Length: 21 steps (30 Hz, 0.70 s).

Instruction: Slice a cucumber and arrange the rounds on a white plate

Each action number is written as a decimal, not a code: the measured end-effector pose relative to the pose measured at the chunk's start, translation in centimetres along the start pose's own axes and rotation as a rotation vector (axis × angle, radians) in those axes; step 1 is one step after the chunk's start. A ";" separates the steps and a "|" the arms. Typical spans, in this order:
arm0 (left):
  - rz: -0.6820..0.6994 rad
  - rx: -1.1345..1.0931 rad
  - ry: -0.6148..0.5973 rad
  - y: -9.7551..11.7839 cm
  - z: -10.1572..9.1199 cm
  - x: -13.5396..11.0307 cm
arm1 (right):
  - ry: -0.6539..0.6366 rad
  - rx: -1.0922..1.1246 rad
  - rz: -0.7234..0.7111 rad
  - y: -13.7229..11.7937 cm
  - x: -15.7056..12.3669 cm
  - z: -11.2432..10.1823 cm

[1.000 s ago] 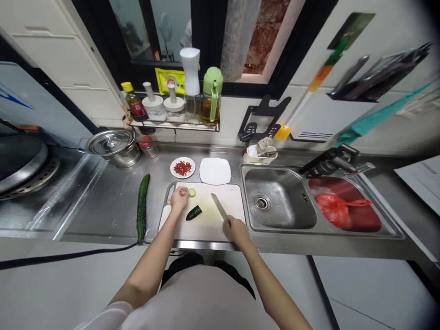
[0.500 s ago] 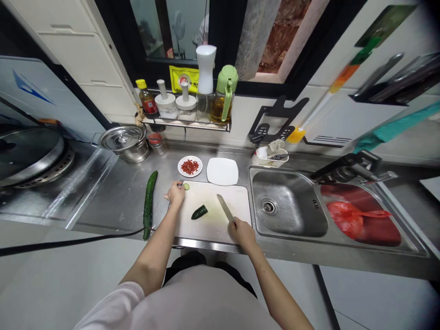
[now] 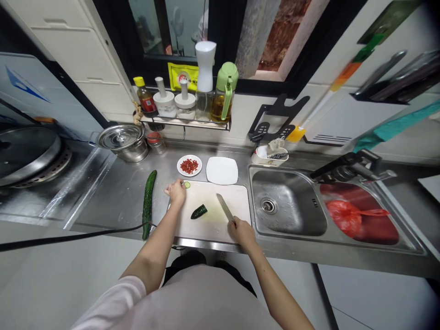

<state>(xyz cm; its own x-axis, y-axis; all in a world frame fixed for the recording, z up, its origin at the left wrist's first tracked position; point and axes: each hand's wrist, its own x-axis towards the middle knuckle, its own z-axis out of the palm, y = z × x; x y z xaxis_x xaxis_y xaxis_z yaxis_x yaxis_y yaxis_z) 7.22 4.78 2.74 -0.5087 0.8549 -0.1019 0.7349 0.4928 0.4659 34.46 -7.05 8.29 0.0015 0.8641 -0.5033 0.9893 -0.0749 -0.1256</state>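
My left hand (image 3: pixel 177 192) is closed at the far left corner of the white cutting board (image 3: pixel 223 231). Its fingertips pinch a small, pale green cucumber slice (image 3: pixel 187 184). In my right hand (image 3: pixel 243 233) is the handle of a kitchen knife (image 3: pixel 224 207), whose blade lies low over the board and points away from me to the left. Between the hands, a dark green cucumber end piece (image 3: pixel 199 211) rests on the board, apart from the blade. To the left of the board lies a long whole cucumber (image 3: pixel 149 201) on the steel counter.
Beyond the board stand a small plate (image 3: pixel 194 174) of chopped red pieces and a white square plate (image 3: pixel 222 171). The sink (image 3: pixel 288 201) is at right, with a red bag (image 3: pixel 343 217) in its second basin. A lidded pot (image 3: pixel 129 149) stands back left; a black cable (image 3: pixel 85 236) crosses the counter edge.
The view has shifted very slightly. My left hand keeps its place at the board's corner with the cucumber slice, and the knife and cucumber piece have not visibly moved.
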 end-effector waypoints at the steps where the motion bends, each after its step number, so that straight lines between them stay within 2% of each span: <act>1: 0.010 0.002 0.001 0.0 0.1 0.0 | -0.004 0.000 0.003 0.0 0.0 0.0; 8: 0.017 -0.022 0.029 -0.2 0.5 -0.1 | -0.017 0.007 0.004 0.1 0.2 0.1; 14: -0.097 -0.294 0.252 -0.8 0.1 -1.6 | -0.008 0.013 -0.003 0.2 0.4 0.3; 16: -0.026 -0.392 0.280 -1.2 0.1 -2.9 | -0.008 0.012 -0.002 0.2 0.5 0.4; 19: 0.200 -0.448 0.261 -2.1 0.3 -5.7 | -0.022 0.012 -0.001 0.2 0.6 0.4; 21: 0.381 -0.412 0.201 -2.7 0.6 -7.7 | -0.021 0.011 -0.005 0.2 0.6 0.3</act>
<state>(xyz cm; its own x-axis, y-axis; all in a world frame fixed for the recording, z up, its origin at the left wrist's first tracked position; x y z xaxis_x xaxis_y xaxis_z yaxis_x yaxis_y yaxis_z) 9.38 -3.05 1.76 -0.3477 0.8919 0.2892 0.6683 0.0194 0.7436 34.58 -6.71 7.69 -0.0071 0.8540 -0.5203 0.9876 -0.0758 -0.1378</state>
